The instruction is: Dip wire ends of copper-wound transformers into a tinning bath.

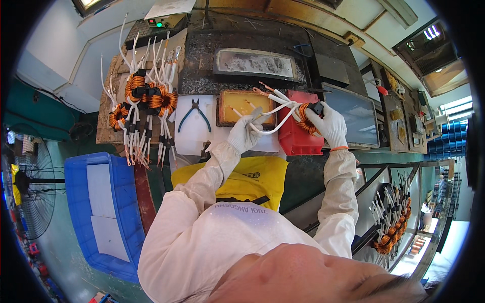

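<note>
My right hand (331, 126), in a white glove, grips a toroidal coil (304, 120) wound with copper-coloured wire, with a black part at its edge. White-sleeved leads (277, 112) run from the coil to the left, some ending in bare copper-coloured tips. My gloved left hand (245, 133) is closed on these leads. It hangs over the front of a dark-framed tray of yellow, waxy-looking material (233, 102), and a couple of tips lie above that surface. Beneath the coil stands a red plastic bin (302, 144). Cutting pliers (196, 115) with dark handles lie on a white sheet left of the tray.
A pile of similar coils (164, 101) lies on the left. Behind the tray sits a rectangular metal pot (255, 64) with a greyish surface. A blue crate (76, 202) stands at lower left, a fan (38, 184) beyond it. More coils (391, 235) sit on a rack at right.
</note>
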A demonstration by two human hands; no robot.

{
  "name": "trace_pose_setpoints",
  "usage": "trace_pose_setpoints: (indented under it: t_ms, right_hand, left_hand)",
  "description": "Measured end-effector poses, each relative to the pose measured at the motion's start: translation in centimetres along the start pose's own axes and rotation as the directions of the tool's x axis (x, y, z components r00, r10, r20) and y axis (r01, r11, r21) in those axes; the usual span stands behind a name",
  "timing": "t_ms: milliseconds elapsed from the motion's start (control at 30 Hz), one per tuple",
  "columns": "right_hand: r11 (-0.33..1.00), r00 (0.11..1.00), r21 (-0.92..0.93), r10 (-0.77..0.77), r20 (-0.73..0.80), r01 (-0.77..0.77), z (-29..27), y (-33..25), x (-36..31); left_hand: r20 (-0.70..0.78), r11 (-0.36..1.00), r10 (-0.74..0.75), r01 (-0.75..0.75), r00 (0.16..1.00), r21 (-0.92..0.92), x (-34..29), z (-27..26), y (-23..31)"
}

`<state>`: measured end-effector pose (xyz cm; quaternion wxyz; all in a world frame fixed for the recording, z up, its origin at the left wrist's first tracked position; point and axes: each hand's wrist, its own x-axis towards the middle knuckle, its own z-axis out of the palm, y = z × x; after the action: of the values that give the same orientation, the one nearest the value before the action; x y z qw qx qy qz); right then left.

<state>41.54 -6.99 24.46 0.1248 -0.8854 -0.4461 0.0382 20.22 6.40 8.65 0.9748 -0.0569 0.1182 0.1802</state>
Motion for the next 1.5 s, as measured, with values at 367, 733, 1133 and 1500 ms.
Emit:
trace_pose_setpoints:
  t_ms: [367, 733, 1133, 1500]
  right_hand:
    - [1.000, 1.000, -0.002, -0.004, -0.012, 0.004, -0.3, -0.3, 0.0]
    - [0.997, 0.999, 0.072, 0.036, -0.017, -0.035, -0.5, -0.1, -1.0]
    - [0.991, 0.992, -0.061, -0.119, 0.031, 0.121, -0.2, 0.5, -2.0]
    - [0.993, 0.999, -0.118, 0.023, -0.030, -0.027, 1.0, -0.4, 1.9]
  left_hand:
    - [-0.011, 0.999, 0.014, -0.013, 1.000, 0.030, -0.3, 0.5, -0.1]
    - [0.035, 0.970, 0.033, -0.041, 0.999, 0.239, -0.1, 2.3, 1.1]
    - [0.070, 0.863, 0.081, -0.105, 0.994, 0.495, 1.9, 6.0, 3.4]
    - [-0.019, 0.861, 0.120, -0.094, 0.993, 0.500, 7.9, 7.4, 4.8]
